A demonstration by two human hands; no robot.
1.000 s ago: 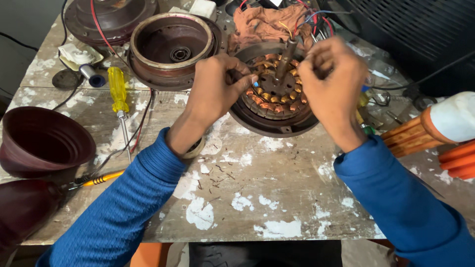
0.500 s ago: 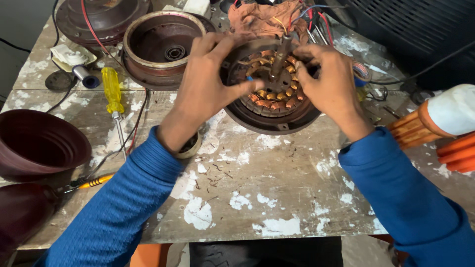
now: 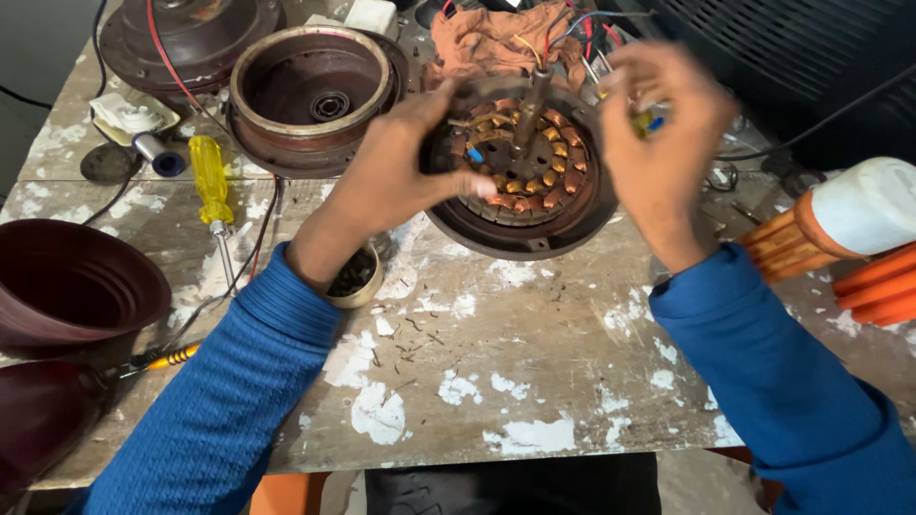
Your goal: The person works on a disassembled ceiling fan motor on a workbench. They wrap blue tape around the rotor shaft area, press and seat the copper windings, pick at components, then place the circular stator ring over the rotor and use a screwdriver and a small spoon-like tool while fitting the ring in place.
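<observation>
Only one view here, the head camera looking down at a paint-chipped workbench (image 3: 534, 381). One motor (image 3: 523, 167), round, with a ring of copper coils and a shaft sticking up in the middle, sits at the far middle of the bench. The left hand (image 3: 396, 176) grips its left rim, thumb hooked over the edge by the coils. The right hand (image 3: 663, 133) is up just off the right side of the motor, fingers loosely curled and a bit blurred; something small and yellow-blue shows at the fingertips, but I can't tell if it's pinched or just behind them.

Counting the rest: two round metal covers, one open cup-shaped cover (image 3: 310, 91) left of the motor and one darker cover (image 3: 196, 38) behind it. Two dark red bowls (image 3: 72, 286) at the left edge, one below the other. One yellow-handled screwdriver (image 3: 212, 181) lying beside the cup cover. One orange rag (image 3: 491, 43) behind the motor, with coloured wires over it. One small tin (image 3: 355, 277) tucked under the left wrist. Both sleeves are blue.
</observation>
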